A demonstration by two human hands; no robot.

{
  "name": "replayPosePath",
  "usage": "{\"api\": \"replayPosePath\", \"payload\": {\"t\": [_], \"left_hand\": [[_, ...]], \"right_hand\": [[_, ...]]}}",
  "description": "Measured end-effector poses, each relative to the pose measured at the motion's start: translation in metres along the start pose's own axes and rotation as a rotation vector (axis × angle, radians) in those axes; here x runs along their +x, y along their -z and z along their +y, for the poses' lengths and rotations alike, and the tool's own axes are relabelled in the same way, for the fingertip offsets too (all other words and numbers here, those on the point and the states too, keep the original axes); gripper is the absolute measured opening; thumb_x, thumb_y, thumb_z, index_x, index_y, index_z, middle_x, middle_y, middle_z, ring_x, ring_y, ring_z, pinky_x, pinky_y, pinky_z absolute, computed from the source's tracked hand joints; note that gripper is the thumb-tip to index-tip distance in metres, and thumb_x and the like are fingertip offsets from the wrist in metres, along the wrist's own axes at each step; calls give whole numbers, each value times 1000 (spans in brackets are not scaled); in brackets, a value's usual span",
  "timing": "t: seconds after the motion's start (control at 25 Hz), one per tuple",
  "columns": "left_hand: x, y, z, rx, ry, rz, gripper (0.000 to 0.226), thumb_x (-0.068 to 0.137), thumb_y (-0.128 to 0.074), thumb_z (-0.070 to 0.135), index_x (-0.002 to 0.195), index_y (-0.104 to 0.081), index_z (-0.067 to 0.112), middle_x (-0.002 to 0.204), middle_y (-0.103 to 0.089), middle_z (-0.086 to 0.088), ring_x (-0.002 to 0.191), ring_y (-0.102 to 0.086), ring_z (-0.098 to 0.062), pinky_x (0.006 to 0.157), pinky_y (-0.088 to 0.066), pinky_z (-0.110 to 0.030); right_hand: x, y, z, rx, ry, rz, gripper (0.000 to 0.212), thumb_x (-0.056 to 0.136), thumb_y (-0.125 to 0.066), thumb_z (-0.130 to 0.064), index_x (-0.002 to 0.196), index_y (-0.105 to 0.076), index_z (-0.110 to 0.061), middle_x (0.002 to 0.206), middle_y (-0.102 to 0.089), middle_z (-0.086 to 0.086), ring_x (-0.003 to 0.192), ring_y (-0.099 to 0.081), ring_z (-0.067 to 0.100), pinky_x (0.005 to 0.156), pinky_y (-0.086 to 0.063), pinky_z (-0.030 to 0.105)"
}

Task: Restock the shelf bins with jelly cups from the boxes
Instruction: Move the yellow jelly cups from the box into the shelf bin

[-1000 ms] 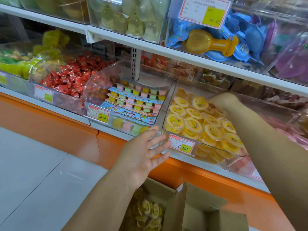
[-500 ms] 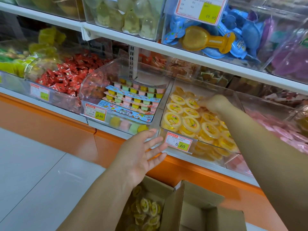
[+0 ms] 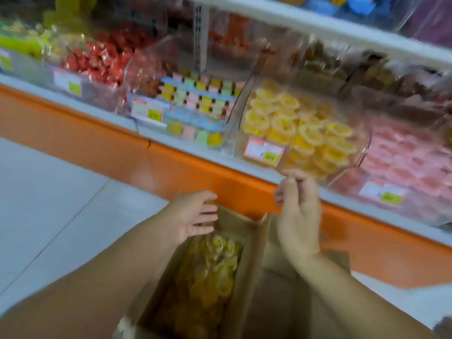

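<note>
The frame is blurred by motion. A brown cardboard box (image 3: 247, 243) stands open on the floor below me, with yellow jelly cups (image 3: 215, 263) inside. My left hand (image 3: 193, 216) hovers open over the box's far left corner, fingers spread. Above the box's right flap my right hand (image 3: 297, 211) hangs with loosely curled fingers and holds nothing. On the shelf, a clear bin (image 3: 359, 152) is filled with yellow jelly cups (image 3: 298, 123), with a price tag on its front.
Left of the yellow bin sits a clear bin of small multicoloured jelly strips (image 3: 195, 99); further left, red wrapped sweets (image 3: 97, 59). A bin of pink cups (image 3: 411, 157) is on the right. An orange shelf base (image 3: 171, 165) runs below, with grey floor (image 3: 49, 204) to the left.
My right hand has come out of the yellow bin and down to the box. My left hand dropped from the bin's front to the box. My view tilted downward.
</note>
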State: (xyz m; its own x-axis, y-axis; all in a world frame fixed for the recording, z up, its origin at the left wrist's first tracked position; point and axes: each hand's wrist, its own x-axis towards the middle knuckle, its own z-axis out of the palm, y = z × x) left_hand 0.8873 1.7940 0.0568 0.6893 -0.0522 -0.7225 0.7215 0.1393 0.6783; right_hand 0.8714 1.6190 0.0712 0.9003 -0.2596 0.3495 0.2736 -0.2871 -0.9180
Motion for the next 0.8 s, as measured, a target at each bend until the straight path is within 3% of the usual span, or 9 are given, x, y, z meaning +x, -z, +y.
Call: {"api": "replayPosePath", "payload": {"t": [0.08,0.16,0.24,0.32,0.44,0.56,0.68,0.8], "left_hand": [[6,15,-32,157,94,34,41,103,-49,31,139,-53,13,137,-56,-13,116,-57,-26,93,-49,-42],[17,27,-62,253,152,51,41,102,-49,33,137,-53,12,138,-55,-12,118,-54,-25,97,-47,-43],[27,32,-89,273,183,57,28,102,-49,35,120,-58,14,133,-56,-11,112,-55,-23,101,-45,-41],[43,36,-118,275,235,55,36,102,-49,39,126,-57,14,134,-55,-9,113,-56,-23,97,-46,-39],[66,39,-155,234,283,47,53,104,-44,45,144,-47,11,143,-52,-11,117,-56,-27,83,-44,-31],[98,49,-192,306,278,44,57,103,-41,49,148,-43,15,147,-50,-12,127,-51,-29,104,-41,-32],[122,58,-211,335,279,46,55,104,-40,48,150,-39,19,148,-48,-12,134,-46,-30,110,-39,-34],[139,59,-214,349,282,27,55,103,-36,53,152,-37,28,150,-45,-8,137,-42,-30,111,-37,-37]], "right_hand": [[-39,-20,29,-177,-193,-295,13,97,-43,-37,100,-55,-38,92,-59,-9,84,-56,9,78,-45,29],[-53,-42,56,-317,-518,-550,20,99,-42,-37,111,-57,-32,111,-59,-6,100,-57,9,90,-45,28],[-54,-66,83,-313,-872,-648,33,101,-40,-34,128,-54,-21,119,-56,-1,111,-55,20,96,-46,34],[-55,-90,109,-286,-1079,-614,37,102,-41,-29,134,-50,-12,121,-56,6,110,-53,25,90,-45,34],[-68,-120,155,-447,-1125,-563,34,101,-38,-20,127,-53,-4,124,-57,13,106,-55,29,91,-46,36],[-107,-129,213,-775,-1122,-604,40,98,-41,-20,134,-50,-4,138,-50,16,123,-51,32,100,-43,36],[-148,-121,231,-785,-1218,-323,56,94,-53,-33,144,-36,-13,148,-31,15,133,-34,36,110,-28,39],[-153,-116,238,-771,-1180,-346,58,97,-46,-40,148,-29,-18,150,-29,13,133,-33,37,110,-27,40]]}}
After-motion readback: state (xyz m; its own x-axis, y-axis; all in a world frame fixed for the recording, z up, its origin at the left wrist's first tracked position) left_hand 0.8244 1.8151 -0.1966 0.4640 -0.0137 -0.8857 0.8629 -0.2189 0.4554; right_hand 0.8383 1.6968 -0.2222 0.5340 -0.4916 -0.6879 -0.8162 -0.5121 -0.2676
